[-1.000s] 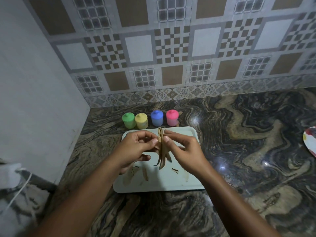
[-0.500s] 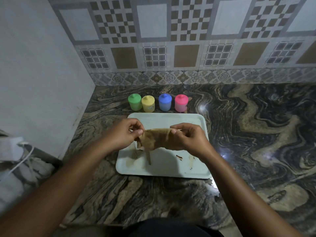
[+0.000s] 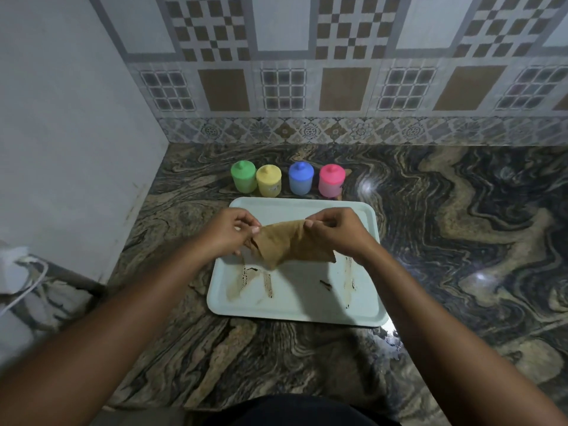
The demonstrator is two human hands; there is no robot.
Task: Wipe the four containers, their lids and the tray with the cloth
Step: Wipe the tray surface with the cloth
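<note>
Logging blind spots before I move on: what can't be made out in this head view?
Head view only:
- Middle of the tray: covered by the brown cloth, left hand and right hand.
- Contents of the green container, yellow container, blue container and pink container: lids on, dim light.
- Mark on the yellow container: too small to read.
- Corded white object: cut off by the left edge.

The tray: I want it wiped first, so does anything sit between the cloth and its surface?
Nothing visible does. The left hand and right hand pinch the cloth stretched over the tray, whose surface bears only brown smears. The four containers stand off it, on the counter behind its far edge.
</note>
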